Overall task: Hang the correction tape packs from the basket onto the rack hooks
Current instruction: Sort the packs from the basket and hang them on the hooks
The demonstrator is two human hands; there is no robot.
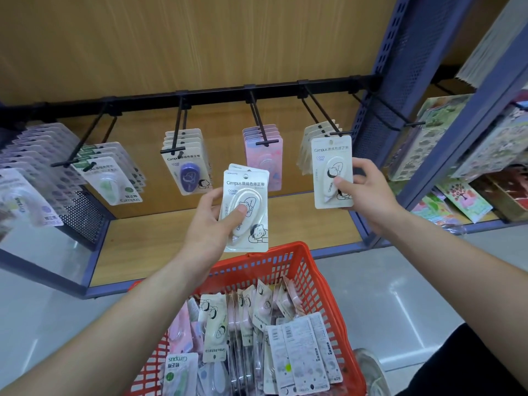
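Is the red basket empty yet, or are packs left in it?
Not empty: the red basket holds many correction tape packs, crowded across its inside.

Seemingly, basket (285, 252) (red) on floor (400, 295).

One left hand (205, 227), one right hand (368, 192), one basket (274, 250).
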